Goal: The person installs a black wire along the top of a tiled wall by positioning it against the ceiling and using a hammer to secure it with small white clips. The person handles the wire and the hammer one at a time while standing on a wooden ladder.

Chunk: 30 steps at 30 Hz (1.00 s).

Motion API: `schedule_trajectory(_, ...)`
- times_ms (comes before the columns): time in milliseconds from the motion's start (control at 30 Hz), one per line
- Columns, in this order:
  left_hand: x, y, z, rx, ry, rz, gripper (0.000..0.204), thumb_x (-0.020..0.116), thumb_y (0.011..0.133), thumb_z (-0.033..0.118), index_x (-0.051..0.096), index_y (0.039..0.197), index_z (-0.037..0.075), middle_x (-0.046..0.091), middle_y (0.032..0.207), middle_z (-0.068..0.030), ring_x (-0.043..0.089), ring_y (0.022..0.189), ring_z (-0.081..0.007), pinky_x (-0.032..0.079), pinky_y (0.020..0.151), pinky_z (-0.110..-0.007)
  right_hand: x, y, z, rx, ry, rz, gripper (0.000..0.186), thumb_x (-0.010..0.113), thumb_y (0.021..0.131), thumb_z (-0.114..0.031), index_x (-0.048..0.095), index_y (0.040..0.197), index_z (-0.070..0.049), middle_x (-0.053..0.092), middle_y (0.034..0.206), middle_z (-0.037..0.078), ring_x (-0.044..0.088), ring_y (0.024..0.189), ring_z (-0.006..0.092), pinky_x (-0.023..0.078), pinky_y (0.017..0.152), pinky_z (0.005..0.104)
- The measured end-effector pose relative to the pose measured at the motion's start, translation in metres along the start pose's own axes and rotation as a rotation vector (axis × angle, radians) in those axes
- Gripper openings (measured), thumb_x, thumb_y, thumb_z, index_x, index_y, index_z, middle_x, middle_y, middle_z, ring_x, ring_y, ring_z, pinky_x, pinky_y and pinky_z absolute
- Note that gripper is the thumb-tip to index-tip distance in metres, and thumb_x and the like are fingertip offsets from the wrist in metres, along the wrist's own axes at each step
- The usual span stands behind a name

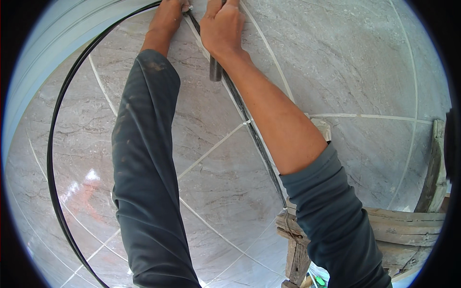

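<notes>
My left hand (165, 21) is at the top edge, its fingers closed where a loop of black cable (52, 144) meets the wall. Beside its fingertips sits a small white cable clip (190, 7). Just to the right, my right hand (223, 29) is wrapped round a tool with a dark round handle (215, 70); the tool's head lies beyond the upper edge. Between my arms a dark cable run (259, 139) slants down the tiled wall along a pale joint. Another white clip (247, 122) holds it partway down.
Grey marbled tiles (216, 177) with pale joints fill the background. At lower right are weathered wooden beams (403, 225), with an upright timber (432, 168) beside them. A pale ribbed panel (62, 48) curves across the upper left. The cable loop hangs down left of my left arm.
</notes>
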<state>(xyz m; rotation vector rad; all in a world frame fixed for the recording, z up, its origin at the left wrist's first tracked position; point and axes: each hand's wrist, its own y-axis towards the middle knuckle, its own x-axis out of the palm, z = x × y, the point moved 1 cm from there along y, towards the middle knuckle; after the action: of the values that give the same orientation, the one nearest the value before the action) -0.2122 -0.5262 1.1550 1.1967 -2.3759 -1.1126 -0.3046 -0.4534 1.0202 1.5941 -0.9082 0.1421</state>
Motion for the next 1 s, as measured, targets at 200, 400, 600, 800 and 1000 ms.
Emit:
schedule_trajectory(200,0.002,0.004,0.001,0.034,0.022,-0.017,0.013,0.059,0.082,0.002,0.066,0.092,-0.002,0.061,0.104,-0.0215,0.059,0.098,-0.039,0.05,0.081,-0.041,0.013,0.009,0.02,-0.033,-0.116,-0.102,0.037,0.047,0.099,-0.026,0.045,0.104,0.011,0.062,0.087,0.038,0.063,0.084,0.052,0.051,0.076,0.0529)
schedule_trajectory(400,0.001,0.002,-0.005,0.131,0.097,-0.024,0.014,0.055,0.083,0.002,0.065,0.091,-0.003,0.061,0.101,-0.0226,0.059,0.095,-0.0393,0.049,0.08,-0.041,0.015,0.0,0.01,-0.019,-0.1,-0.032,0.038,0.049,0.098,-0.026,0.045,0.106,0.011,0.063,0.092,0.037,0.065,0.087,0.0505,0.053,0.078,0.0513)
schedule_trajectory(600,-0.002,-0.004,-0.001,-0.066,-0.131,-0.134,0.017,0.055,0.083,0.002,0.063,0.096,-0.005,0.061,0.099,-0.0222,0.059,0.093,-0.038,0.048,0.082,-0.042,0.012,-0.005,0.001,0.045,0.034,-0.038,0.04,0.047,0.099,-0.027,0.047,0.106,0.013,0.061,0.095,0.039,0.063,0.093,0.0495,0.052,0.08,0.0514)
schedule_trajectory(800,0.005,-0.001,-0.022,0.113,0.117,0.084,0.017,0.056,0.083,0.002,0.063,0.096,-0.005,0.061,0.1,-0.0224,0.058,0.095,-0.0388,0.049,0.081,-0.043,0.012,-0.007,-0.004,-0.009,-0.031,-0.028,0.039,0.047,0.099,-0.026,0.048,0.108,0.012,0.061,0.098,0.039,0.063,0.093,0.0492,0.051,0.081,0.0525)
schedule_trajectory(1000,0.01,0.001,-0.003,-0.048,0.069,-0.024,0.016,0.054,0.084,0.001,0.065,0.095,-0.003,0.061,0.105,-0.0219,0.058,0.098,-0.0389,0.049,0.082,-0.043,0.018,0.001,0.015,0.1,-0.135,-0.132,0.043,0.047,0.099,-0.027,0.047,0.112,0.014,0.062,0.098,0.038,0.063,0.093,0.0506,0.051,0.082,0.0522)
